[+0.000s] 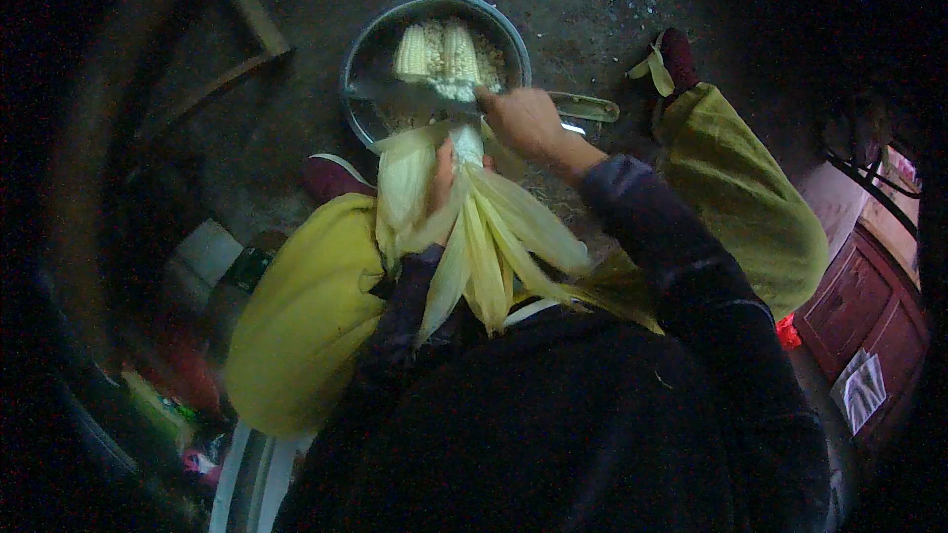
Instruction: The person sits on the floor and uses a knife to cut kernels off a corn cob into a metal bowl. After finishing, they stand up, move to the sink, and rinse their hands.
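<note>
My right hand [528, 123] is closed around the handle end of a knife [410, 99]. Its broad dark blade, smeared by motion, lies crosswise over the near half of a round metal bowl [348, 104]. Below the blade, my left hand [442, 178] grips an ear of corn [467, 145] with its pale husks [484, 257] peeled back and fanned toward my lap. The husks partly cover the left fingers. Inside the bowl, pale corn rows [413, 51] show beyond the blade, among loose kernels [487, 64]. Whether one of these rows belongs to the held ear is hidden by the knife.
A long handle-like piece [592, 109] sticks out right of the bowl. My knees in yellow-green trousers [306, 326] flank it. A strip of husk [654, 69] lies by my right shoe [679, 59]. Wooden bars [259, 15] stand at far left, a reddish-brown cabinet [864, 306] at right.
</note>
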Tool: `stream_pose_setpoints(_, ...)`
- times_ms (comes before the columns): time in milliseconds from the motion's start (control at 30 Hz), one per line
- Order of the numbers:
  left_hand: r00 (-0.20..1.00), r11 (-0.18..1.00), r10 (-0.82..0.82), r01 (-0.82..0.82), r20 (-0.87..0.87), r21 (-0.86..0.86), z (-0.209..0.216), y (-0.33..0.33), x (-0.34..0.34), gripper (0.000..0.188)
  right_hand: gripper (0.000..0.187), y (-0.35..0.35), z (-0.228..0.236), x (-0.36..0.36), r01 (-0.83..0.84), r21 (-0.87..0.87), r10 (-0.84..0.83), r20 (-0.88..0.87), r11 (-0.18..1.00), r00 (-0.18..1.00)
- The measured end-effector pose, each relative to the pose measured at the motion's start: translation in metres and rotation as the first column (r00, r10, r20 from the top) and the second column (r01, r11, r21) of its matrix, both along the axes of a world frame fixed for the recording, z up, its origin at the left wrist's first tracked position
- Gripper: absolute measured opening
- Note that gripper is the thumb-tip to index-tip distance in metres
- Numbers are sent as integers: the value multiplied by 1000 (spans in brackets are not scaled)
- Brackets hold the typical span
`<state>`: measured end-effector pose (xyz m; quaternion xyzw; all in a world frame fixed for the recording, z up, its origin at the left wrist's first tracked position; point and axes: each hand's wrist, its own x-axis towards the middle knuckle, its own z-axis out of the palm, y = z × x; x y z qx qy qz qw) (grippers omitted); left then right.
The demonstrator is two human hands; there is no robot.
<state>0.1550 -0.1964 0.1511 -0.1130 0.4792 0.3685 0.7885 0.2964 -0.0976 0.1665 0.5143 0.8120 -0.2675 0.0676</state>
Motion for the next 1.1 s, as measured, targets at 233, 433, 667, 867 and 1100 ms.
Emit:
stream_pose_setpoints(233,999,998,26,-28,18,65,-2,-16,-13,47,43,-71,80,38,-60,90,61,-6,994,998)
stream_pose_setpoints(433,999,993,12,-6,-52,116,-1,-15,-13,47,44,-79,79,49,-78,64,75,61,995,995)
stream_pose_setpoints(667,977,963,-7,64,-213,261,6,-14,9,46,40,-75,52,38,12,147,-5,-47,989,999)
stream_pose_setpoints(867,997,973,-53,63,-51,221,-39,-11,-3,47,46,-37,16,19,36,37,-35,-42,999,998)
stream_pose_setpoints(1100,972,952,11,62,-236,300,-76,-8,6,48,38,-10,8,-6,-23,17,23,-29,1000,999)
